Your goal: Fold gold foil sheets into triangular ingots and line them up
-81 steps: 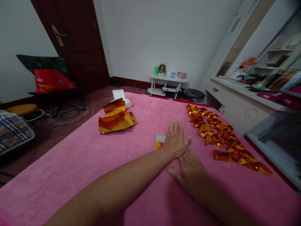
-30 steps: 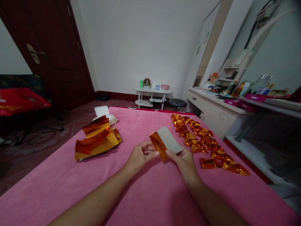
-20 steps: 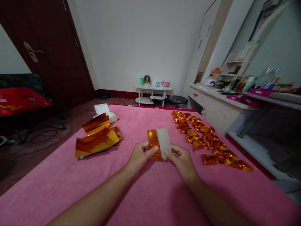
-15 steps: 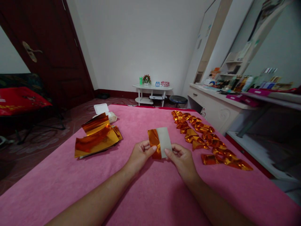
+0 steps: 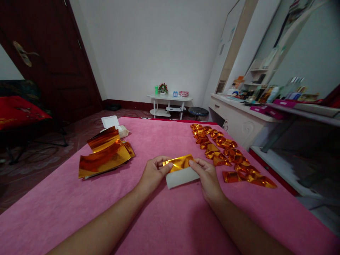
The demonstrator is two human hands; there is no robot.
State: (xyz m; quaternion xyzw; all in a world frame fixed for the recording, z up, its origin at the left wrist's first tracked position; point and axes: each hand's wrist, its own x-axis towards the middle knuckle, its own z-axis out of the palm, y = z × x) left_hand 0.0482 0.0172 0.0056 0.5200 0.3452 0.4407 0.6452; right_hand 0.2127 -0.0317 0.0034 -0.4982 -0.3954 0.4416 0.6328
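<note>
Foil sheet (image 5: 182, 173) gripped at both ends

The left hand (image 5: 155, 172) pinches the sheet from nine o'clock, the right hand (image 5: 208, 176) from three. The hands stand apart, with the sheet spanning the gap between them. Its gold band (image 5: 179, 164) faces twelve o'clock, its pale band (image 5: 183, 177) six. Whether the sheet touches the pink cloth (image 5: 159, 223) below, I cannot tell. Measured from the sheet, the gold stack (image 5: 105, 161) lies well apart between nine and ten o'clock, the white pack (image 5: 122, 131) just behind it at ten. Folded pieces (image 5: 232, 154) lie in rows between one and three.
</note>
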